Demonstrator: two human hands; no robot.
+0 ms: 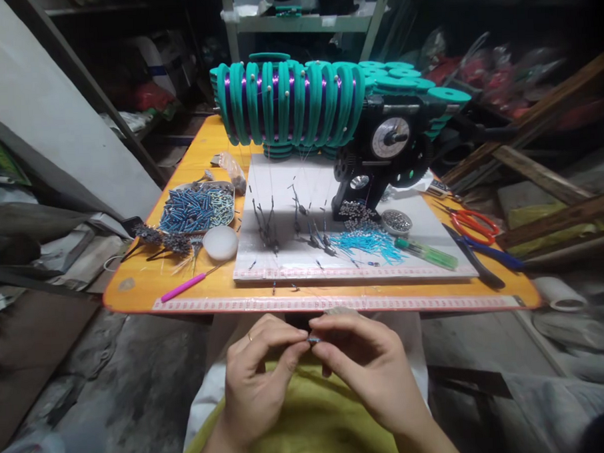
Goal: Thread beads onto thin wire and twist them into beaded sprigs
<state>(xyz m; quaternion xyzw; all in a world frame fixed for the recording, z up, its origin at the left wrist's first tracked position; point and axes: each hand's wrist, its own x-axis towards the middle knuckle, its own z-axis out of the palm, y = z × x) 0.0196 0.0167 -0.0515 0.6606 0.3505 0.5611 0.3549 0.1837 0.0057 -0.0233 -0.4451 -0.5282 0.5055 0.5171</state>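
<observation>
My left hand and my right hand meet over my lap, in front of the table edge. Between their pinched thumbs and forefingers is a small blue-and-dark rod-like piece, mostly covered by fingertips. A ring shows on a left finger. Beyond my hands, thin lines run down from a rack of green spools, some wound with purple thread. Small dark weights hang or lie at the lower ends, over a white board.
The orange table bears a tray of blue ribbed pieces, a round white lid, a pink-handled tool, a heap of light-blue pieces, a green tube and red-handled pliers. A ruler strip lines the front edge.
</observation>
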